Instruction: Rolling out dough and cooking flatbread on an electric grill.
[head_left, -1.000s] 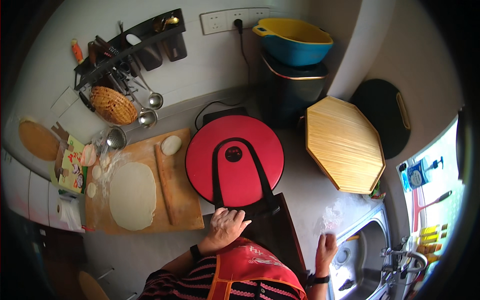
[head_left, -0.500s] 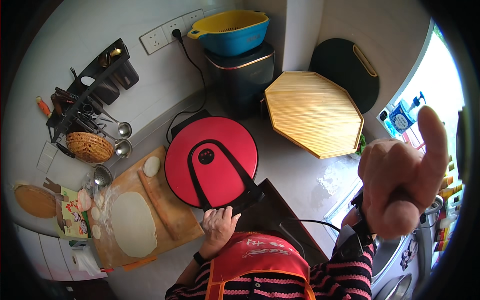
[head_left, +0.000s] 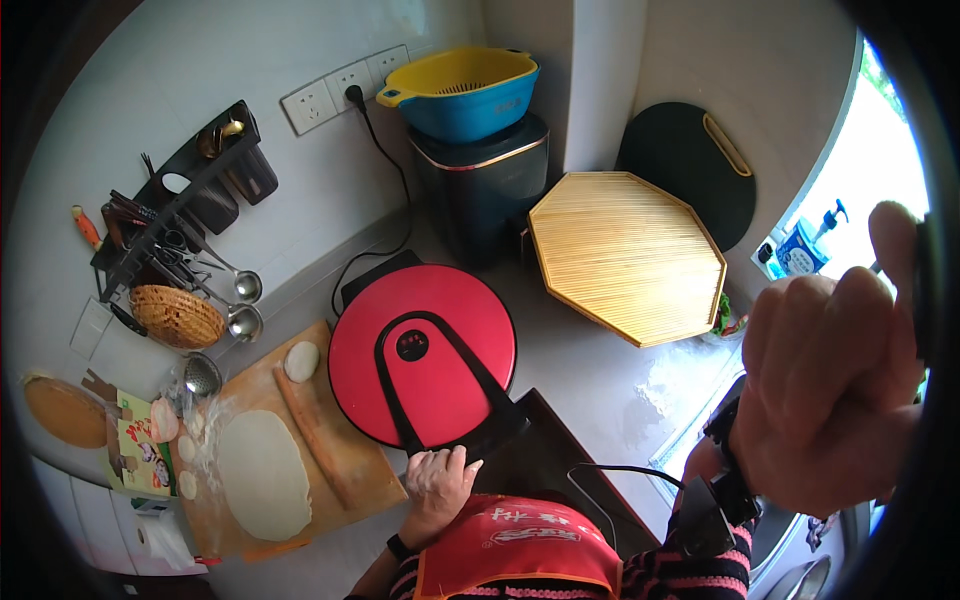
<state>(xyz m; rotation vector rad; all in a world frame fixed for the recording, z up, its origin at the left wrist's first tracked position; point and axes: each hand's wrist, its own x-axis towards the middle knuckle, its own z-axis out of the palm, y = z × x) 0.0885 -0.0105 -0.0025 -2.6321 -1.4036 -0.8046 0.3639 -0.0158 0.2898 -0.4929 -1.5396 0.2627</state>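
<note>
Red griddle (head_left: 440, 400) sits centre-left of frame, judged heavy, stiff and slick-lidded, best taken by its black handle (head_left: 497, 425), where left hand (head_left: 440, 487) bends its fingers, grip unclear; right hand (head_left: 825, 395), far right, fingers curled narrow, contents hidden

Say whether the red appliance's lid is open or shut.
Seemingly shut: the red lid shows only its top, the left hand at its near edge. A slight gap can't be ruled out.
</note>
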